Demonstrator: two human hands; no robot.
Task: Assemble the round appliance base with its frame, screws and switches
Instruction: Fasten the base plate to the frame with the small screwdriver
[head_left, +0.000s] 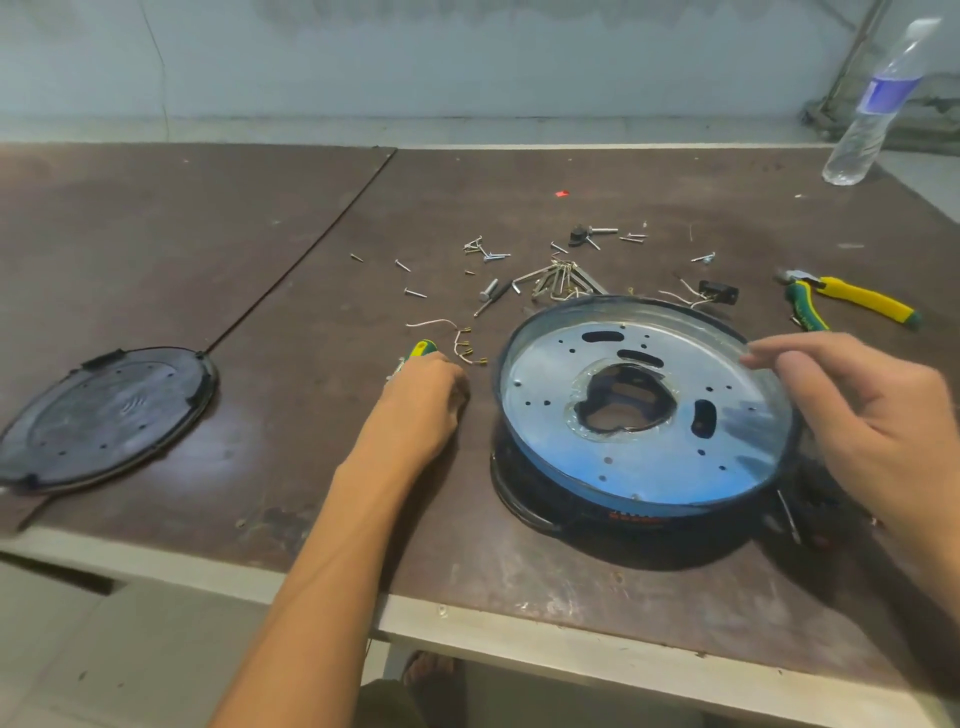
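Note:
The round appliance base (644, 457) sits on the table right of centre, a silver metal plate with holes and a jagged central opening inside a dark rim. My right hand (862, 415) hovers at its right rim, fingers loosely bent and pointing left, holding nothing. My left hand (423, 400) rests on the table left of the base, curled round a screwdriver (421, 349) with a green and yellow handle. Loose screws (415, 293) and metal clips (556, 278) lie scattered behind the base. A black switch (719, 292) with wires lies behind the rim.
A black round cover (104, 415) lies at the table's left. Green and yellow pliers (841, 304) lie at the right. A plastic water bottle (872, 109) stands at the back right. Thin wires with brass terminals (462, 345) lie by my left hand. The table's front edge (467, 618) runs close below.

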